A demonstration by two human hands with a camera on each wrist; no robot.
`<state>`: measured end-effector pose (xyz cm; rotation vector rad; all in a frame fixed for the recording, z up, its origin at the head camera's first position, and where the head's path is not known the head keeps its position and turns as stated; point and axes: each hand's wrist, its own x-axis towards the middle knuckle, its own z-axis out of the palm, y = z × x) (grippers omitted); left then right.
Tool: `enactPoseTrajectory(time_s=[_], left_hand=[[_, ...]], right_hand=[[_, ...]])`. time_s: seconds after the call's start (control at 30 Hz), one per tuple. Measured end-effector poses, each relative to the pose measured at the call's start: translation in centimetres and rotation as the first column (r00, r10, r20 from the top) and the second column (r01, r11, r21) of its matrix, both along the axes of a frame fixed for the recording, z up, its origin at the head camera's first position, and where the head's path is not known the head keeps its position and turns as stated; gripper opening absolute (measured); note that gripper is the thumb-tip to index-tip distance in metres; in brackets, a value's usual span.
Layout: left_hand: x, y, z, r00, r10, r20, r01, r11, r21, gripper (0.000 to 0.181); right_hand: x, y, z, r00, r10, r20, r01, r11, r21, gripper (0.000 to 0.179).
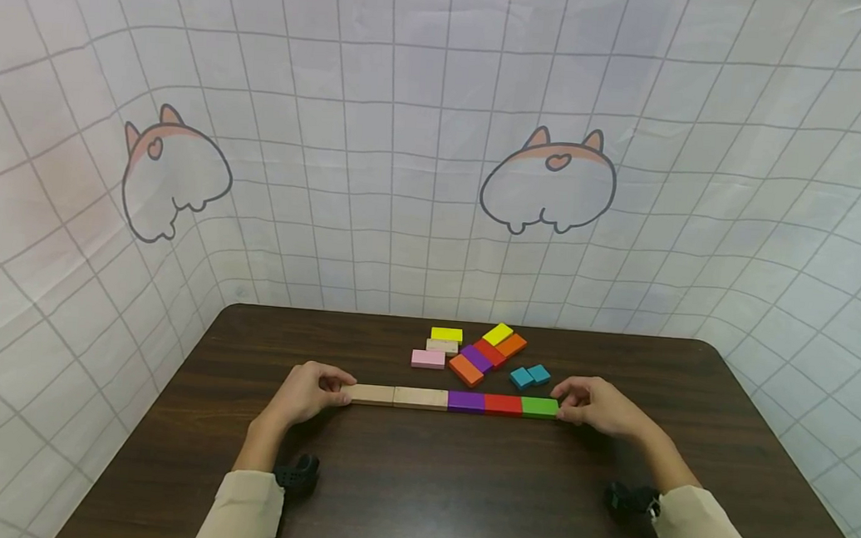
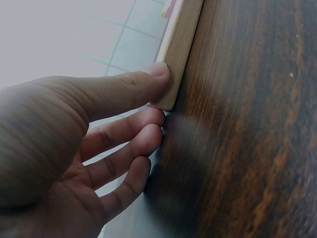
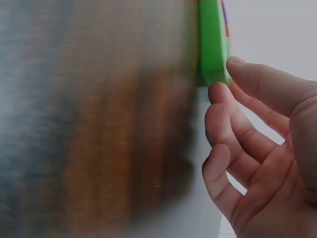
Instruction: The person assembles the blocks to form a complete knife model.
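A straight row of flat blocks lies across the table. From left to right it has two plain wooden blocks point(image 1: 420, 397), a purple block point(image 1: 466, 401), a red block point(image 1: 503, 404) and a green block point(image 1: 540, 407). At the left end, my left hand point(image 1: 311, 392) pinches the outermost wooden block point(image 2: 181, 49), its thumb on the near side. My right hand point(image 1: 601, 404) holds the outer end of the green block point(image 3: 212, 39) between thumb and fingertips. The right index fingertip is partly hidden in the right wrist view.
Behind the row lie loose blocks: two teal blocks point(image 1: 530, 377), a pink block point(image 1: 427, 359), a yellow block point(image 1: 447, 334), an orange block point(image 1: 466, 370) and several others. The dark wooden table point(image 1: 415, 485) ends at a white gridded curtain point(image 1: 373, 132).
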<state>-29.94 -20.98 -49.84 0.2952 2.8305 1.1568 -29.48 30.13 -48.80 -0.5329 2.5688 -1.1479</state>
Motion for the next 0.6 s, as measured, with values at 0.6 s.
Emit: enactPoseTrajectory(time_s=[0.6], left_hand=[[0.0, 0.0, 0.0, 1.000, 0.003, -0.001, -0.003, 1.000, -0.007, 0.019]], right_hand=[[-4.7, -1.9, 1.0, 0.966, -0.230, -0.118, 0.228, 0.973, -0.028, 0.032]])
